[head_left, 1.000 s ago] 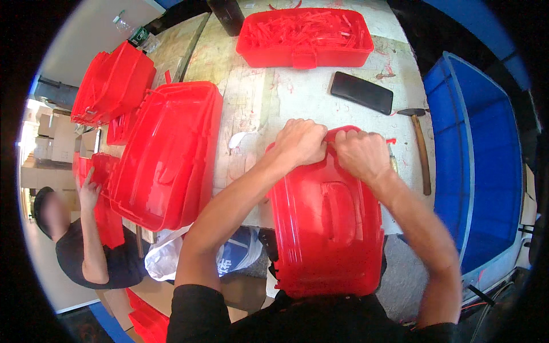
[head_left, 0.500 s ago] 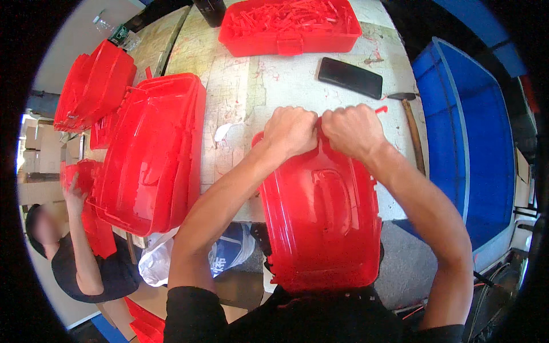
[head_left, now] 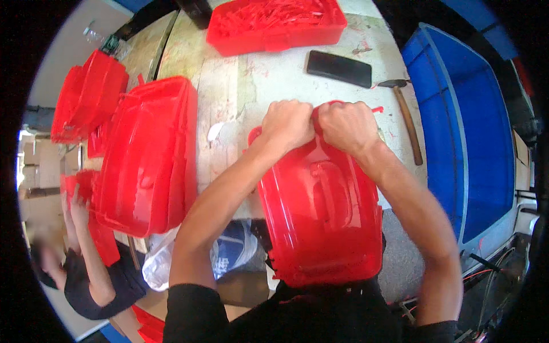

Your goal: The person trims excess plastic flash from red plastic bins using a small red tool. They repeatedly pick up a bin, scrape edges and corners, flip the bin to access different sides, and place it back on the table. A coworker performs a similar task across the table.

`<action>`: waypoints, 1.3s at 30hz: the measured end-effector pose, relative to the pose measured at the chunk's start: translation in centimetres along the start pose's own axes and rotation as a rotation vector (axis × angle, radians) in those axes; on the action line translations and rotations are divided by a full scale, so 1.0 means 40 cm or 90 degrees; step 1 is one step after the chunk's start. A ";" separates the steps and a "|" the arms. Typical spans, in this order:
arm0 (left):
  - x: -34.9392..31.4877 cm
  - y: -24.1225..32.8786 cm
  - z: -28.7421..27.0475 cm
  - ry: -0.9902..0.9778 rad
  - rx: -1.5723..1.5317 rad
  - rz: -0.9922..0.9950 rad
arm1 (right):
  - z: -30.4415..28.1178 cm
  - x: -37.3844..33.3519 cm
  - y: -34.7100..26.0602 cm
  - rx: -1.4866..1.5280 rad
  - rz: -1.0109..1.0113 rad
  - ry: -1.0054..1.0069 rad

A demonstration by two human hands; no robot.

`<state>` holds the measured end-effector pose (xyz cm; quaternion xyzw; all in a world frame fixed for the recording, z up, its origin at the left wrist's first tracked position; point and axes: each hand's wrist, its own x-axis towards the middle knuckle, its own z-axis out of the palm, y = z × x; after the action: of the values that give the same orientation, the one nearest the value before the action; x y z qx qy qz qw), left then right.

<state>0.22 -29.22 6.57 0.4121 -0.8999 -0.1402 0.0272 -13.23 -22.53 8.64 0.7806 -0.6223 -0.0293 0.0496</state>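
Observation:
A glossy red plastic box stretches from my body onto the near edge of the table, a curved handle-like shape on its upper face. At its far end my left hand is closed in a fist around the edge. Close beside it, my right hand grips the same end, also closed, with a small gap between the two. My knuckles face away and the fingertips are hidden under the fists. A thin red plastic piece pokes out just past my right hand.
A red bin of plastic strips stands at the back, before a black phone and a wooden-handled hammer. Large blue crate at right. Open red boxes are at left, near a co-worker's hands.
My fists stay closed on the box's far end, with slightly more red plastic showing between them. The table things have shifted a little in view. The co-worker at left has leaned and moved their arms.

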 end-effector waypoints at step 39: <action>-0.024 -0.053 0.015 0.061 -0.004 0.113 | 0.065 -0.022 0.004 0.036 0.013 0.087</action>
<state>2.33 -29.68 5.46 0.3367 -0.9302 -0.1200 0.0836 -13.87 -21.82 6.06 0.7753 -0.6262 0.0423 0.0699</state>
